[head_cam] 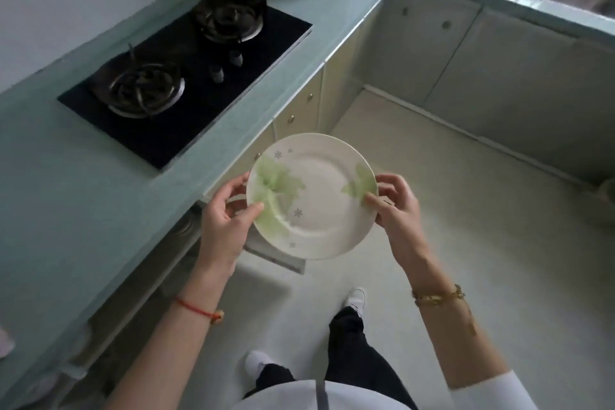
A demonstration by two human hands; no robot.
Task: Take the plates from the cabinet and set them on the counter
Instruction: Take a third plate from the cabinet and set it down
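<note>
Round white ceramic plate with green leaf print [311, 196] is held in the air, just off the front edge of the pale green counter [66, 210], over the floor. Left hand [226, 213] pinches its left rim, right hand [394, 206] its right rim; the two-sided grip likely keeps it level. Plate is empty. An open cabinet or drawer [276, 255] shows under the plate, contents hidden. Black two-burner gas hob [186, 76] takes up the counter's middle, so the bare near stretch looks the likely landing spot.

At frame centre the plate [312, 196] is cream white with pale green leaf prints and small grey snowflakes (one print at each side). The counter [66, 196] is pale teal, the hob [186, 76] at upper left black, the floor [466, 210] off-white.
</note>
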